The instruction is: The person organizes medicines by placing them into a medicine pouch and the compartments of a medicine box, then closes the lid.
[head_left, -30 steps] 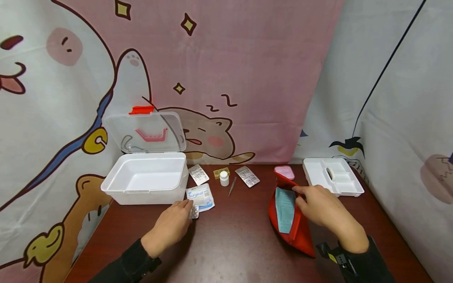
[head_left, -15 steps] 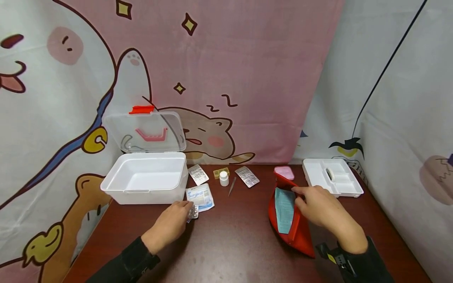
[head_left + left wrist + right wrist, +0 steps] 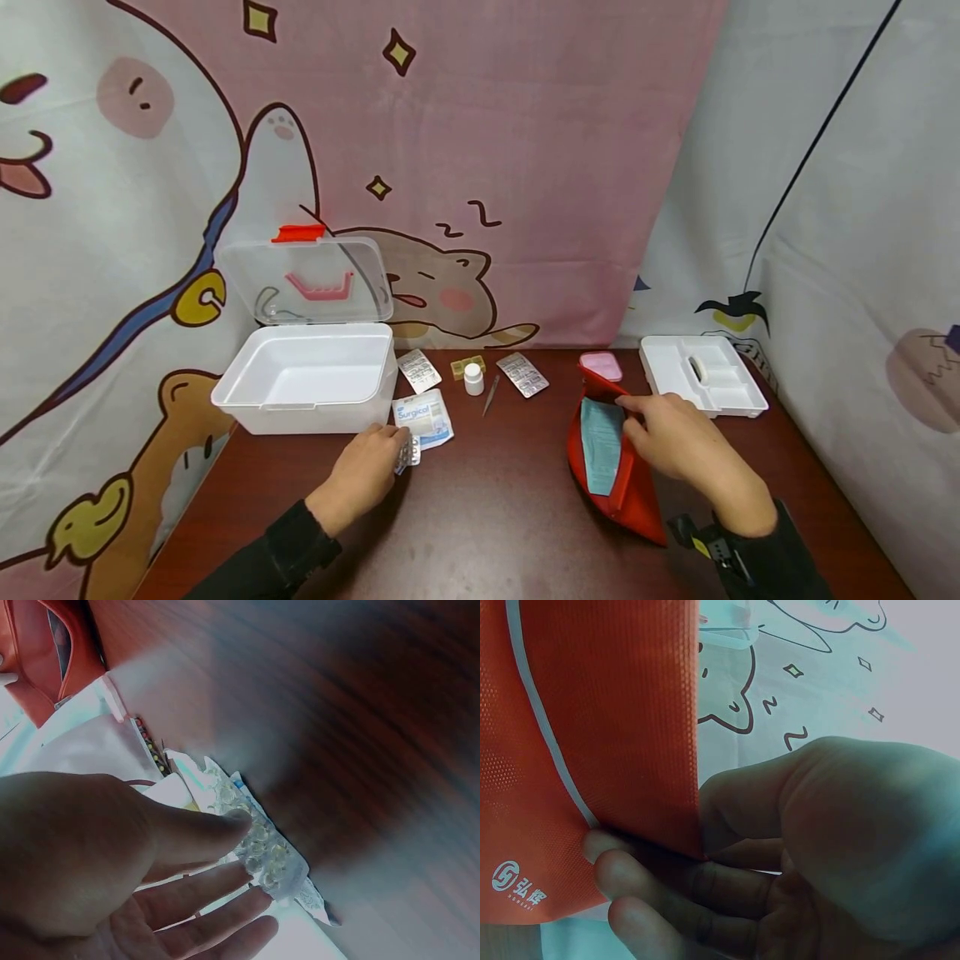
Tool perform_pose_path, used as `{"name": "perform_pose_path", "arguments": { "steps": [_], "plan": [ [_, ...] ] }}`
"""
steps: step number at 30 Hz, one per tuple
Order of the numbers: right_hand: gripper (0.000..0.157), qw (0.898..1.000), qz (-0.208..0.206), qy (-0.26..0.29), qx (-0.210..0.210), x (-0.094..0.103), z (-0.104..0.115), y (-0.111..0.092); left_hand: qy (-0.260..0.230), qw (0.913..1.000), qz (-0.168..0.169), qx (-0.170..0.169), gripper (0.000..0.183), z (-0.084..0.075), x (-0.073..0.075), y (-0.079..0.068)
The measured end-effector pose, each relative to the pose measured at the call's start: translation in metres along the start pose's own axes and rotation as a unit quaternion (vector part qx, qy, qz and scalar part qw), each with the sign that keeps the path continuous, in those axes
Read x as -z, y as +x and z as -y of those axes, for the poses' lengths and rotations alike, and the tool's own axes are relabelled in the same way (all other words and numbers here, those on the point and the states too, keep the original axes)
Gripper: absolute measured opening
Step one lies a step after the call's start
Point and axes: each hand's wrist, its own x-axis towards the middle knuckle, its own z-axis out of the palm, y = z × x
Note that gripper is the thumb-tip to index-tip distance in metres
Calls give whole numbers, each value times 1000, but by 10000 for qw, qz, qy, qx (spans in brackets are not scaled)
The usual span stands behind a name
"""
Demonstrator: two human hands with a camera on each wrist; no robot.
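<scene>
My left hand (image 3: 362, 471) pinches a blister pack (image 3: 407, 452) of clear round pockets between thumb and fingers, tilted up at the front corner of a white and blue packet (image 3: 423, 419) printed "Surgical". In the left wrist view the thumb presses across the blister pack (image 3: 255, 844), with the other fingers behind it. At the right, my right hand (image 3: 686, 442) grips the upper edge of a red pouch (image 3: 641, 500), which stands with its mouth apart. A light blue-green packet (image 3: 602, 446) shows inside it. The right wrist view has the fingers against the pouch's red fabric (image 3: 622, 735).
A white box (image 3: 307, 412) with its clear lid (image 3: 307, 283) raised stands at the left. Behind the packet lie more blister packs (image 3: 523, 375), a white bottle (image 3: 473, 380), tweezers (image 3: 491, 396) and a yellow case (image 3: 468, 365). A pink case (image 3: 602, 365) and white divided tray (image 3: 705, 375) are at the back right.
The blister pack has tipped up in my left hand, its near edge now showing below the fingers. My right hand and the red pouch have barely moved.
</scene>
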Motion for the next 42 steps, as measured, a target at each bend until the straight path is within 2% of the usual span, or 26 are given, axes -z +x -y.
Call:
{"name": "perform_pose_path", "arguments": {
  "steps": [6, 16, 26, 31, 34, 39, 42],
  "plan": [
    [47, 10000, -38, -20, 2, -1, -1, 1, 352, 9984, -356, -277, 42, 1, 0, 2],
    [46, 10000, 50, 39, -14, 0, -1, 1, 827, 9928, -543, -674, 34, 0, 4, 6],
    [45, 9999, -118, -31, 99, -1, 0, 0, 893, 9933, -373, -630, 33, -1, 10, 6],
    [46, 10000, -43, 11, 60, -1, 1, 0, 850, 9937, -338, -650, 33, -2, 18, 5],
    [46, 10000, -13, 13, 46, -1, 1, 0, 713, 9939, -430, -725, 31, -5, 26, 6],
    [46, 10000, 6, 36, 27, 0, 1, -1, 234, 9930, -706, -914, 22, -11, 37, 12],
    [47, 10000, 21, 51, 18, 0, 1, -1, -16, 9924, -761, -965, 18, -14, 40, 17]
  ]
}}
